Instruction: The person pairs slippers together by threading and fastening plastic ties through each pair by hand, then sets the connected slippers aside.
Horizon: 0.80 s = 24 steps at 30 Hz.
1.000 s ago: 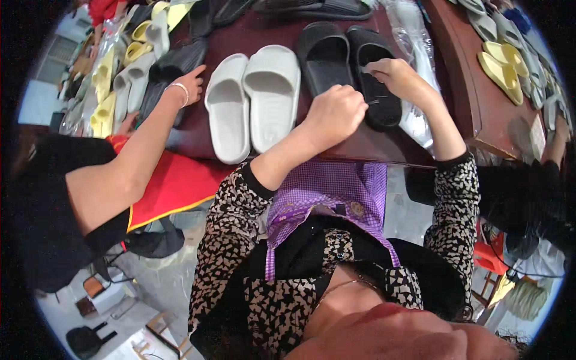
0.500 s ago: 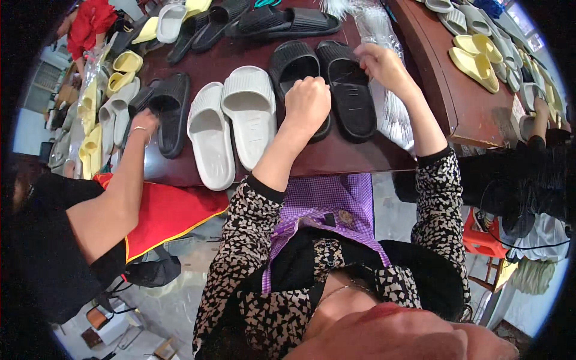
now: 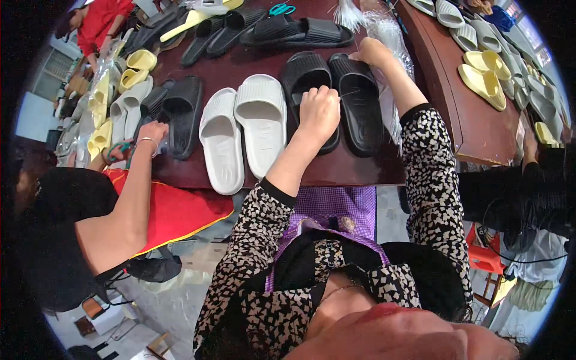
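Observation:
A pair of black slide slippers lies in front of me, toes away. Over the inner side of the left black slipper (image 3: 308, 71) my left hand (image 3: 320, 113) is closed in a fist; whatever it holds is hidden. My right hand (image 3: 371, 51) is pinched at the outer front of the right black slipper (image 3: 365, 123), beside its strap. I cannot make out what is between those fingers. To the left of the black pair rests a pair of white slide slippers (image 3: 262, 144). A bundle of clear plastic strips (image 3: 391, 111) lies right of the black pair, partly behind my right arm.
More black slippers (image 3: 297, 33) and teal scissors (image 3: 282, 9) lie at the table's back. At left, a co-worker's hand (image 3: 155, 130) is by another black slipper (image 3: 183, 117); teal-handled scissors (image 3: 119, 151) are nearby. A second table (image 3: 447, 90) at right bears yellow slippers (image 3: 485, 78).
The view has shifted, so the table's things appear further right and lower. My right hand has come down at the right black slipper's outer edge. My left hand stays closed over the left one.

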Tool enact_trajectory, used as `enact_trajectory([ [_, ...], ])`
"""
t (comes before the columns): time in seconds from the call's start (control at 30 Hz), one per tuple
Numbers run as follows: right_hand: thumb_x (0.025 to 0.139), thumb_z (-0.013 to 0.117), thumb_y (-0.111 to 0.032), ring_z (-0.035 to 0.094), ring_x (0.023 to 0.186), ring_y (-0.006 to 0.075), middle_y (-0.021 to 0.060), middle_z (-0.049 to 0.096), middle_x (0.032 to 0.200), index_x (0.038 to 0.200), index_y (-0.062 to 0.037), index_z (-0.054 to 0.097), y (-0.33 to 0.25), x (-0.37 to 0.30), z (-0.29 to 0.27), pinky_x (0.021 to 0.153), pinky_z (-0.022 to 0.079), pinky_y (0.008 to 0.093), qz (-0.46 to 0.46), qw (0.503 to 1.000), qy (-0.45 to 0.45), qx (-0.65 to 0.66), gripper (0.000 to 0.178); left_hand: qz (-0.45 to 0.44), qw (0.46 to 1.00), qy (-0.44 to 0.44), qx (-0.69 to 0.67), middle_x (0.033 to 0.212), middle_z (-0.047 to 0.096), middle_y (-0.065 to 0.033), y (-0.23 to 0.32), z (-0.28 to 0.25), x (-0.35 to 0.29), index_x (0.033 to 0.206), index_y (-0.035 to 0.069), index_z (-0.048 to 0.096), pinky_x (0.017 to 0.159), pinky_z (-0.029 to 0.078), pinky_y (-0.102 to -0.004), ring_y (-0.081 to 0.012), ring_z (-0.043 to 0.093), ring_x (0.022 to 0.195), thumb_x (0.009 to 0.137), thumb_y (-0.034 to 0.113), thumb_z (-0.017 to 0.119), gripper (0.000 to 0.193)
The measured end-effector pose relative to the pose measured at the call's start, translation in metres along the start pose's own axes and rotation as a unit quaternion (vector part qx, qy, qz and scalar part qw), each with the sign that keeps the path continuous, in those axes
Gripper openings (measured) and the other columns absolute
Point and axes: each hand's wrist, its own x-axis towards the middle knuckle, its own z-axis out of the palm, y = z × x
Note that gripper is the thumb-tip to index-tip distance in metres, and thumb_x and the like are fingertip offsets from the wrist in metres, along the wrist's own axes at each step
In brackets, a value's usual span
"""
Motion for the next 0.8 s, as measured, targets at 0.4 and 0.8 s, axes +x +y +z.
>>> enact_trajectory([
  [0.4, 0.076, 0.065, -0.02, 0.063, 0.065, 0.0235, 0.012, 0.066, 0.073, 0.082, 0.0002, 0.065, -0.02, 0.016, -0.024, 0.063, 0.049, 0.0345, -0.063, 0.971, -0.027, 0.227, 0.021, 0.004, 0.998, 0.053, -0.027, 0.08, 0.056, -0.0119, 0.002, -0.001, -0.007, 0.076, 0.004, 0.058, 0.074, 0.045, -0.0401, -0.0304, 0.054, 0.081, 0.079, 0.011, 0.06, 0.008],
  [0.8, 0.077, 0.06, -0.012, 0.057, 0.067, 0.016, 0.0064, 0.063, 0.072, 0.085, -0.002, 0.064, -0.083, 0.027, -0.019, 0.062, 0.047, 0.0313, -0.194, 0.949, -0.066, 0.241, 0.013, 0.049, 0.995, 0.076, -0.03, 0.078, 0.053, -0.0124, 0.022, -0.003, 0.003, 0.073, 0.003, 0.055, 0.07, 0.046, -0.0388, -0.0297, 0.053, 0.077, 0.072, 0.003, 0.051, 0.004],
])
